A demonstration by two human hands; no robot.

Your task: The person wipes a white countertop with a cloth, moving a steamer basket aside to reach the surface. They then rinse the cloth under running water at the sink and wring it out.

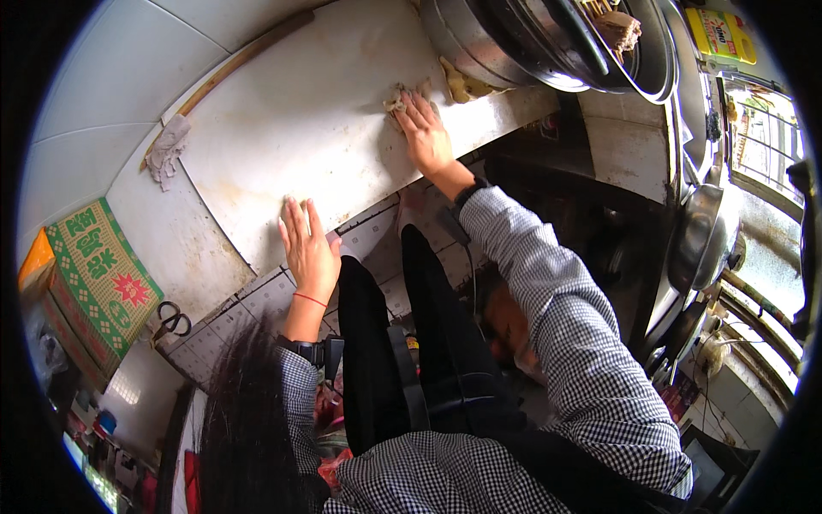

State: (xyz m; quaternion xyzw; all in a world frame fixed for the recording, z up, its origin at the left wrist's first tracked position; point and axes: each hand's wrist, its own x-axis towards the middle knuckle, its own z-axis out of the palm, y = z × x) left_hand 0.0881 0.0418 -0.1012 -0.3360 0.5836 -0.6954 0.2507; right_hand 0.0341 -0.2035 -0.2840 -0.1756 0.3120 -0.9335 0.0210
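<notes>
My left hand rests palm down near the front edge of a white board on the counter. Its fingers are slightly spread, and nothing is in it. Farther along the same board, my right hand presses down on a crumpled, dirty cloth. Part of that cloth is hidden under the fingers. Beyond the right fingertips lies a yellowish, stained cloth-like piece, against a large metal pot. Brownish stains and specks mark the board's surface.
A long wooden stick lies along the tiled wall, with a grey rag by its near end. At left are a printed carton and dark-handled scissors. A metal pan and yellow OMO bottle are at right.
</notes>
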